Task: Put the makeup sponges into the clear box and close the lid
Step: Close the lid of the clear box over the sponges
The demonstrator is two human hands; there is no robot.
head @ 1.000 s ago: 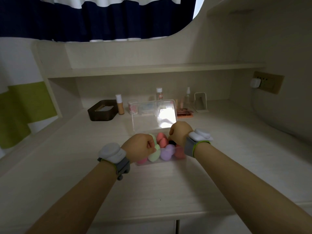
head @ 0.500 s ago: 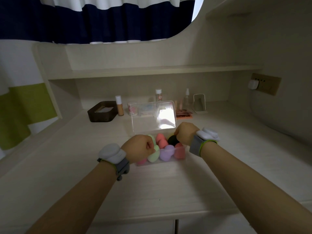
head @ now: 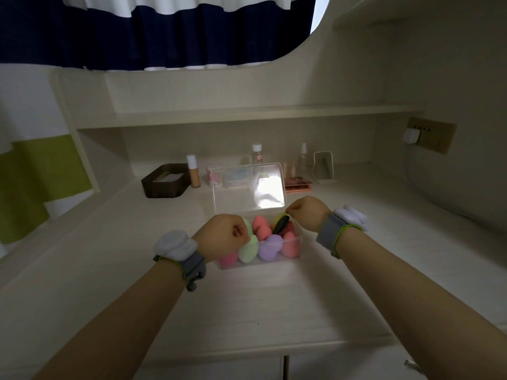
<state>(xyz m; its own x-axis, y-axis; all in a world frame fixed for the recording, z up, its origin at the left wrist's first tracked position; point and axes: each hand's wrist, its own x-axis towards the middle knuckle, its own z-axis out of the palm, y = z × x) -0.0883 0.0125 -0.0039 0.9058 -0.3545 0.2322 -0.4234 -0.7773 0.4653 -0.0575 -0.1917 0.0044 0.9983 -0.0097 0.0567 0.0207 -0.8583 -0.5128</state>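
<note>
Sponges (head: 267,242) loaded in box (head: 285,257) at worktop (head: 260,297) centre. Lid (head: 248,187) upright, not closed. Left hand (head: 223,234) curled, pinching green sponge (head: 248,246). Right hand (head: 307,212) curled at box rim; grasp unclear. Remaining: close lid.

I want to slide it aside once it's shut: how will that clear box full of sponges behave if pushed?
The clear box looks thin-walled and holds only foam sponges, so it is probably light and slides easily on the smooth desktop. With the lid standing upright, a push up high might tip it backwards. The walls may flex if squeezed.
</note>
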